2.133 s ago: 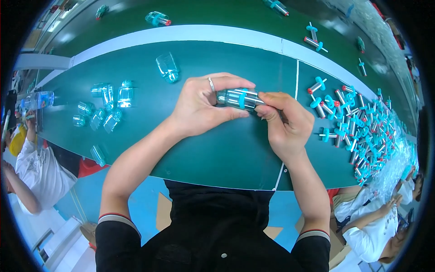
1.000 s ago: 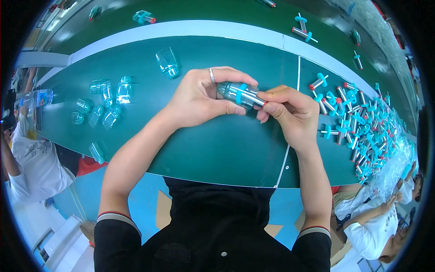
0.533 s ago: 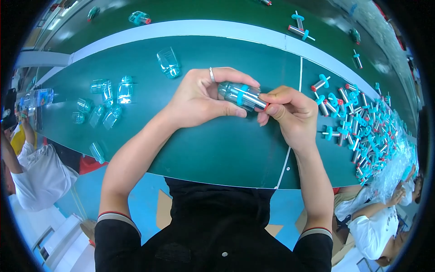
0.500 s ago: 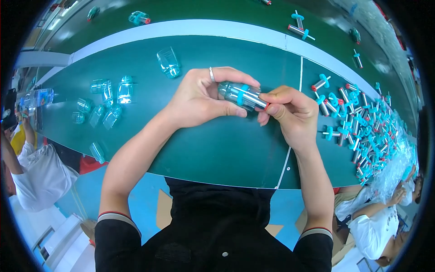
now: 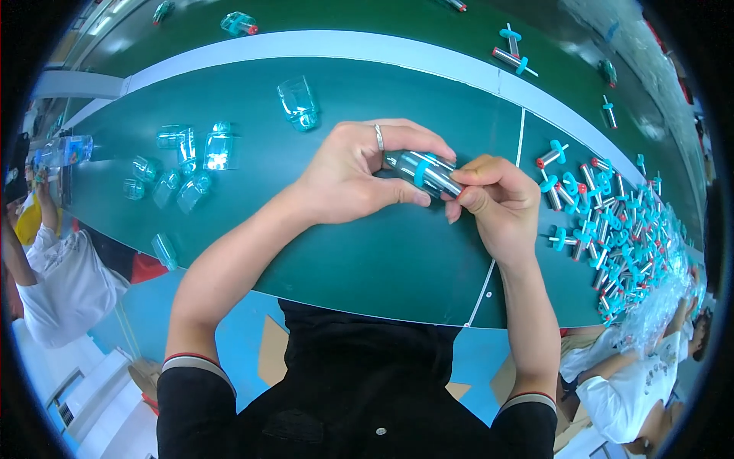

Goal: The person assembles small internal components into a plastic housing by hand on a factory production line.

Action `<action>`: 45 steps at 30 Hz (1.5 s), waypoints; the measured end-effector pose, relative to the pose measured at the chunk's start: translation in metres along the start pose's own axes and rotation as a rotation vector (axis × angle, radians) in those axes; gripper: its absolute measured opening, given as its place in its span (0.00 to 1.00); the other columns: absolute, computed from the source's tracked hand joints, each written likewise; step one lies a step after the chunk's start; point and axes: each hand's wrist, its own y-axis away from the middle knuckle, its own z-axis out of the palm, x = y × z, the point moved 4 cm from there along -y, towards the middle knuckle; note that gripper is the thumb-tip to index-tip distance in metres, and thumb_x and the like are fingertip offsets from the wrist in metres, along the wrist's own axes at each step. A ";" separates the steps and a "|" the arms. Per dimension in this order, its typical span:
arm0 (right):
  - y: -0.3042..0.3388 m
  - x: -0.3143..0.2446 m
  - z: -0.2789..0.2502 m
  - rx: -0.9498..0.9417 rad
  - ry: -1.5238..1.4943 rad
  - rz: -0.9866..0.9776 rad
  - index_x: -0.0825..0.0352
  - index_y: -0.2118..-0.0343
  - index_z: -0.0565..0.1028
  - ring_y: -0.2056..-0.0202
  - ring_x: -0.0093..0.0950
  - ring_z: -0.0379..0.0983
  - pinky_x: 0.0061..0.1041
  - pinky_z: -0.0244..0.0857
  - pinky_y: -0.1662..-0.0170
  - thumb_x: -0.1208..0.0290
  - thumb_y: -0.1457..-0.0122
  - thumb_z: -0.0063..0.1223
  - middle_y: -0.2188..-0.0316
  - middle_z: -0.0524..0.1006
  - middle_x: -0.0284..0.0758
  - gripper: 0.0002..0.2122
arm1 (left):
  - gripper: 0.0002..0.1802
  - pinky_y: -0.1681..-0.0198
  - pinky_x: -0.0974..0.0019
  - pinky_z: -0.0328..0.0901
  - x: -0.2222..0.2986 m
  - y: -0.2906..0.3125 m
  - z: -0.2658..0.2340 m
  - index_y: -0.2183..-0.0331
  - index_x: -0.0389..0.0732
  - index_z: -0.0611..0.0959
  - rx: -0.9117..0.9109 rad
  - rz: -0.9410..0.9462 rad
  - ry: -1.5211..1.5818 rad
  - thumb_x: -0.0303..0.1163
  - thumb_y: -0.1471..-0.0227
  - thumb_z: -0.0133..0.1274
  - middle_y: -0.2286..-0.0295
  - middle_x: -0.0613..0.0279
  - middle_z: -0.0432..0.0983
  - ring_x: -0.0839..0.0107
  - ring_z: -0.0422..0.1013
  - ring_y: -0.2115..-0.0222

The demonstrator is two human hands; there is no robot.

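In front of me, my left hand (image 5: 344, 174) is closed around a clear, teal-tinted plastic bottle-shaped shell (image 5: 399, 161), thumb below and fingers above. Inside the shell lies a silver metal tube (image 5: 441, 180) with a turquoise ring round it. The tube's end, at the shell's right side, is pinched between the thumb and fingers of my right hand (image 5: 501, 197). Fingers partly hide that end, and I cannot make out how deep the tube sits.
Several clear shells (image 5: 219, 148) lie to the left, with another clear shell (image 5: 298, 105) farther back. At right is a heap of silver tubes with turquoise rings (image 5: 612, 222), beside clear plastic film (image 5: 650, 306). Beyond a white rail (image 5: 321, 46) lie more parts. People sit at both sides.
Both hands and the shell have shifted slightly to the right in the picture, as has the table scene. The shell now tilts a little differently. Both grips stay the same.
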 end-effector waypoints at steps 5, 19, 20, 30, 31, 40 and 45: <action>0.005 -0.007 0.011 0.107 0.053 0.008 0.75 0.56 0.79 0.71 0.25 0.79 0.21 0.74 0.68 0.83 0.38 0.59 0.69 0.80 0.39 0.08 | 0.30 0.49 0.61 0.72 0.008 -0.001 0.004 0.47 0.40 0.83 0.024 0.235 -0.471 0.19 0.54 0.68 0.52 0.55 0.79 0.60 0.76 0.52; 0.004 -0.036 0.021 0.168 0.770 -0.430 0.68 0.60 0.82 0.79 0.17 0.66 0.17 0.60 0.77 0.82 0.51 0.71 0.69 0.78 0.33 0.14 | 0.27 0.54 0.58 0.73 0.013 0.001 0.015 0.49 0.37 0.83 0.031 0.338 -0.640 0.15 0.54 0.61 0.53 0.51 0.78 0.53 0.76 0.56; 0.004 -0.036 0.022 0.164 0.786 -0.436 0.68 0.60 0.82 0.79 0.17 0.66 0.17 0.60 0.77 0.81 0.51 0.72 0.68 0.78 0.34 0.14 | 0.27 0.54 0.57 0.73 0.012 0.002 0.015 0.49 0.37 0.83 0.032 0.335 -0.638 0.15 0.54 0.61 0.52 0.51 0.78 0.53 0.76 0.55; 0.003 -0.052 -0.010 0.450 0.902 -0.402 0.71 0.62 0.81 0.74 0.19 0.74 0.18 0.69 0.70 0.80 0.45 0.68 0.71 0.79 0.34 0.08 | 0.28 0.51 0.57 0.71 0.047 -0.001 -0.014 0.49 0.42 0.83 0.343 0.378 -1.099 0.31 0.54 0.70 0.54 0.51 0.77 0.53 0.75 0.53; 0.002 -0.050 -0.023 0.557 0.821 -0.367 0.71 0.61 0.81 0.73 0.18 0.74 0.17 0.70 0.68 0.80 0.43 0.67 0.70 0.79 0.33 0.08 | 0.26 0.52 0.56 0.70 0.056 0.000 -0.026 0.51 0.40 0.83 0.473 0.319 -1.306 0.32 0.53 0.70 0.55 0.50 0.76 0.52 0.74 0.55; 0.001 -0.082 -0.076 0.831 1.283 -0.075 0.69 0.61 0.82 0.69 0.28 0.80 0.27 0.72 0.63 0.71 0.42 0.64 0.68 0.83 0.38 0.09 | 0.28 0.58 0.60 0.72 0.042 0.015 -0.063 0.46 0.37 0.79 0.576 -0.134 -1.229 0.30 0.49 0.65 0.61 0.51 0.79 0.60 0.76 0.63; 0.000 -0.080 -0.062 0.675 1.617 0.345 0.70 0.68 0.83 0.69 0.39 0.78 0.36 0.71 0.63 0.60 0.46 0.68 0.72 0.80 0.42 0.15 | 0.26 0.50 0.66 0.68 0.039 0.004 -0.034 0.46 0.40 0.79 0.417 0.107 -0.818 0.26 0.48 0.59 0.56 0.58 0.79 0.67 0.74 0.55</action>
